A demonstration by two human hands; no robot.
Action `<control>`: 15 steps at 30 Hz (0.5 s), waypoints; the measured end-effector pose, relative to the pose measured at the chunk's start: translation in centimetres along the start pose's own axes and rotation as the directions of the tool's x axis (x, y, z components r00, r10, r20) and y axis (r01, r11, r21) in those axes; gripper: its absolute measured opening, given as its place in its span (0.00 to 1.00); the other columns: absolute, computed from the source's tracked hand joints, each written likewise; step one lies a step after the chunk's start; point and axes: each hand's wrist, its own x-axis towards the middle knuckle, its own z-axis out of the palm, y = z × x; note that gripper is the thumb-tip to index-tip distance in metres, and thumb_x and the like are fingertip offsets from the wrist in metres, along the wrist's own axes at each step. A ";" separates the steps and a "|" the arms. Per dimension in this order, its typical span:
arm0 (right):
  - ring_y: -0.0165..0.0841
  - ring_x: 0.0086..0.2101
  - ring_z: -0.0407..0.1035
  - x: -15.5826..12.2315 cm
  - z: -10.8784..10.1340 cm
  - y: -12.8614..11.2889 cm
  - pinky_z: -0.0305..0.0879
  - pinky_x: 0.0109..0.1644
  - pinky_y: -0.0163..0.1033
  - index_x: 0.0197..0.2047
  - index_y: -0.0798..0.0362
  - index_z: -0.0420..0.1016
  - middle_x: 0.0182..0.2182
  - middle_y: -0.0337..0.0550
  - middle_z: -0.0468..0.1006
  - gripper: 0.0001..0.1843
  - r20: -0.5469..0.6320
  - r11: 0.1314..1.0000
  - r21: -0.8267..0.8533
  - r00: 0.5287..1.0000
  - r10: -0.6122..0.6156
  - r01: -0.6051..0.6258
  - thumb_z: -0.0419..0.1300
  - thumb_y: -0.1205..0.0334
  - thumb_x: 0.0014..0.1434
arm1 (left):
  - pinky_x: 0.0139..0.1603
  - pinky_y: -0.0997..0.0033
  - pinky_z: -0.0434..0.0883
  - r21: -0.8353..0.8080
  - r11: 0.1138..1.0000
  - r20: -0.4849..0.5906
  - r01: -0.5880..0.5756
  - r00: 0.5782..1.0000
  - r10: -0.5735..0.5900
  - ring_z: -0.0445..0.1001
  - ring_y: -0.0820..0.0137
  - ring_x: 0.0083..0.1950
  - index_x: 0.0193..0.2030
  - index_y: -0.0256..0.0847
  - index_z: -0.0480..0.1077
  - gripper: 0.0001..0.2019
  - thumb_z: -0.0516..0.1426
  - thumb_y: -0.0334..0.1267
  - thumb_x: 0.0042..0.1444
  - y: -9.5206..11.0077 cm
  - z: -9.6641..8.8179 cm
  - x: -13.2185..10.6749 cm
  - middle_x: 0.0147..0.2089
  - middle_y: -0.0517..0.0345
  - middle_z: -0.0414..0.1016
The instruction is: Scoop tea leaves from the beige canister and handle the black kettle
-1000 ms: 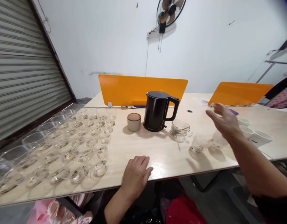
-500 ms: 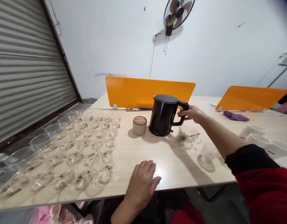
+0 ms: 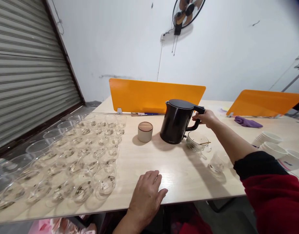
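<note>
My right hand [image 3: 205, 119] is wrapped round the handle of a black electric kettle [image 3: 176, 123], which leans slightly at the back of the table. Close by its right side stands a ribbed glass cup [image 3: 196, 141] with a thin gold-coloured spoon [image 3: 205, 143] in it. Left of the kettle is a beige canister [image 3: 144, 134] with a wooden lid. At the table's front edge my left hand [image 3: 147, 195] rests with fingers stretched out, holding nothing. Whether the kettle's base touches the table all round I cannot tell.
Rows of clear plastic cups [image 3: 83, 185] with dark bits in them cover the left side. A stack of clear cups [image 3: 218, 161] and white paper cups [image 3: 273, 150] stand at the right, a purple cloth [image 3: 248, 122] behind. An orange divider [image 3: 151, 96] borders the back.
The kettle, in my right hand, has shifted a little to the right and tilted slightly. My left hand stays near the front edge.
</note>
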 end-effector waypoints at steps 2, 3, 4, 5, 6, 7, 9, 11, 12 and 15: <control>0.39 0.31 0.80 0.4 -0.4 0.3 0.78 0.32 0.40 0.31 0.53 0.73 0.25 0.43 0.80 0.15 -0.014 1.000 0.001 1.000 0.003 -0.003 0.76 0.68 0.46 | 0.62 0.48 0.71 0.003 1.000 0.005 0.006 1.000 -0.006 0.71 0.54 0.62 0.58 0.43 0.71 0.15 0.60 0.37 0.66 0.0 0.0 0.0 0.64 0.50 0.74; 0.39 0.31 0.80 0.6 -0.6 0.4 0.78 0.33 0.42 0.31 0.54 0.73 0.25 0.43 0.80 0.15 -0.021 1.000 0.001 1.000 0.006 -0.006 0.76 0.68 0.45 | 0.62 0.48 0.71 0.006 1.000 0.007 0.007 1.000 -0.007 0.71 0.54 0.62 0.59 0.43 0.71 0.15 0.61 0.37 0.66 0.0 0.0 0.0 0.64 0.50 0.74; 0.39 0.31 0.80 0.8 -0.7 0.5 0.79 0.34 0.43 0.31 0.54 0.73 0.25 0.43 0.80 0.16 -0.028 1.000 0.003 1.000 0.009 -0.009 0.77 0.67 0.45 | 0.62 0.48 0.71 0.009 1.000 0.008 0.006 1.000 -0.006 0.71 0.53 0.62 0.59 0.42 0.71 0.16 0.61 0.37 0.66 0.0 0.0 0.0 0.64 0.50 0.74; 0.39 0.31 0.80 0.9 -0.9 0.6 0.79 0.35 0.44 0.31 0.54 0.73 0.25 0.43 0.80 0.16 -0.035 1.000 0.004 0.999 0.014 -0.014 0.77 0.68 0.45 | 0.62 0.48 0.71 0.011 1.000 0.009 0.004 1.000 -0.004 0.71 0.53 0.62 0.59 0.42 0.71 0.16 0.61 0.37 0.65 0.0 0.0 0.1 0.64 0.49 0.74; 0.39 0.30 0.80 1.1 -1.1 0.7 0.79 0.35 0.45 0.31 0.54 0.73 0.24 0.43 0.79 0.16 -0.041 1.000 0.006 0.999 0.019 -0.019 0.76 0.68 0.45 | 0.61 0.48 0.72 0.012 1.000 0.008 0.003 1.000 -0.003 0.71 0.53 0.61 0.59 0.42 0.71 0.16 0.61 0.37 0.65 0.0 0.0 0.1 0.64 0.49 0.75; 0.39 0.30 0.79 1.3 -1.3 0.8 0.79 0.36 0.45 0.31 0.54 0.73 0.24 0.43 0.79 0.15 -0.046 1.000 0.008 0.999 0.025 -0.025 0.76 0.69 0.46 | 0.61 0.48 0.72 0.014 1.000 0.007 0.001 1.000 -0.001 0.71 0.53 0.61 0.59 0.42 0.71 0.16 0.61 0.37 0.65 0.0 0.0 0.1 0.64 0.49 0.75; 0.39 0.30 0.79 1.6 -1.8 1.0 0.79 0.38 0.46 0.30 0.53 0.71 0.24 0.42 0.79 0.15 -0.054 0.999 0.009 0.998 0.037 -0.037 0.75 0.71 0.47 | 0.60 0.48 0.73 0.017 1.000 0.000 0.002 1.000 -0.002 0.72 0.54 0.61 0.59 0.41 0.71 0.17 0.62 0.36 0.65 0.0 0.0 0.1 0.63 0.49 0.75; 0.38 0.31 0.79 1.9 -2.3 1.3 0.78 0.40 0.46 0.29 0.53 0.71 0.24 0.42 0.79 0.15 -0.057 0.999 0.011 0.997 0.048 -0.047 0.73 0.73 0.48 | 0.60 0.49 0.73 0.020 1.000 -0.007 0.005 1.000 -0.005 0.72 0.54 0.61 0.59 0.41 0.71 0.17 0.62 0.36 0.64 -0.1 0.1 0.1 0.63 0.48 0.75; 0.38 0.31 0.79 2.0 -2.6 1.4 0.78 0.41 0.47 0.29 0.52 0.71 0.25 0.42 0.79 0.14 -0.057 0.999 0.012 0.997 0.052 -0.052 0.73 0.74 0.49 | 0.60 0.49 0.73 0.020 1.000 -0.009 0.005 1.000 -0.004 0.72 0.54 0.61 0.59 0.41 0.71 0.17 0.62 0.37 0.64 -0.1 0.1 0.1 0.63 0.48 0.75; 0.36 0.32 0.78 2.2 -3.4 1.7 0.76 0.43 0.47 0.30 0.53 0.71 0.27 0.44 0.80 0.11 -0.053 0.998 0.011 0.997 0.063 -0.063 0.69 0.73 0.54 | 0.60 0.49 0.73 0.022 1.000 -0.009 -0.006 1.000 0.006 0.72 0.53 0.60 0.60 0.41 0.71 0.18 0.63 0.37 0.64 -0.1 0.3 0.0 0.63 0.48 0.75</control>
